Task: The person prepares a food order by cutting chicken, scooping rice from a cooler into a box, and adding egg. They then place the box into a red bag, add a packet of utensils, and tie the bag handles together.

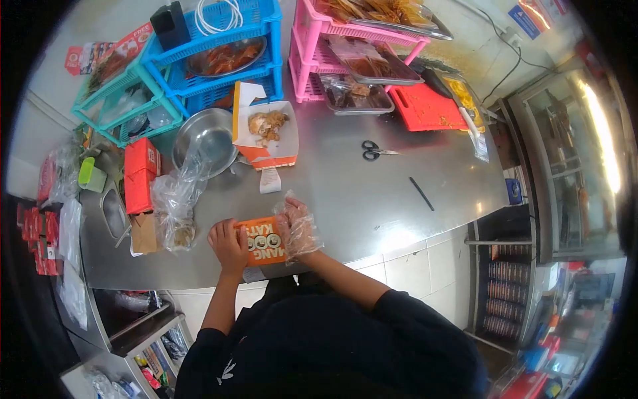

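An orange cardboard food box (pixel 264 247) with printed lettering and a round-eyed logo lies closed at the table's near edge, its print upside down to me. My left hand (pixel 228 246), bare, grips the box's left side with the fingers bent over its edge. On the other side my right hand (pixel 296 225), in a clear plastic glove, is closed against the box's right edge. Farther off stands an open orange-and-white box (pixel 292 123) with pieces of fried food (pixel 268 126) inside. A paper slip (pixel 270 180) hangs from its near side.
Black scissors (pixel 373 151) and a dark pen-like stick (pixel 421 193) lie to the right. A steel bowl (pixel 191 158), a tied plastic bag (pixel 174 206) and red boxes (pixel 139 176) stand left. Behind are blue racks (pixel 216 40), pink racks (pixel 312 33) and a red cutting board (pixel 425 110).
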Demonstrator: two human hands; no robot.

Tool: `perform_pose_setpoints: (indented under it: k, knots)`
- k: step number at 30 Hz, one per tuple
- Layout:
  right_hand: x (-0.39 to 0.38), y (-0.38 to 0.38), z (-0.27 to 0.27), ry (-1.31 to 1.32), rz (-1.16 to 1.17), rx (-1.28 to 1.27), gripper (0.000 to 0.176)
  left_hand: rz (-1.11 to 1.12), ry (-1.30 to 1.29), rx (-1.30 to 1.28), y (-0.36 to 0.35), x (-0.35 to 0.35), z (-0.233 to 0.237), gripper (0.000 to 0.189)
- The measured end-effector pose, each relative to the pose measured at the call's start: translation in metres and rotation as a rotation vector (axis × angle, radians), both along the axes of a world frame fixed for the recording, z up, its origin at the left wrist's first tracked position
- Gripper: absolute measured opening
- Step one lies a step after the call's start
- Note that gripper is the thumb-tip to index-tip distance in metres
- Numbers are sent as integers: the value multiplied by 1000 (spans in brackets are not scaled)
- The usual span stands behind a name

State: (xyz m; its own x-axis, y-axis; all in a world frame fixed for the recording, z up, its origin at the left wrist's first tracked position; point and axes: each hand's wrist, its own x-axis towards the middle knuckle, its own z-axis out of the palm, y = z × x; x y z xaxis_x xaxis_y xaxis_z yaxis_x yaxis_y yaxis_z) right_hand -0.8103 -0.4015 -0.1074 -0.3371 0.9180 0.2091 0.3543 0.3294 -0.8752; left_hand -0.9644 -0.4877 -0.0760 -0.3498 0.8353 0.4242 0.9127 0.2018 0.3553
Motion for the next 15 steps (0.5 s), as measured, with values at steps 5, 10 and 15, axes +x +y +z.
perform_pose_setpoints:
  k: [5, 10, 15]
  knots:
    - [5, 6, -5, 18, 75, 18, 16, -12, -99, 3, 7, -1, -4, 22]
    - [39, 43, -14, -170, 166, 323, 26, 1, -95, -49, 6, -3, -10, 22]
    - [153, 60, 14, -851, 363, 274, 50, 23, 18, -5, 4, -6, -27, 16]
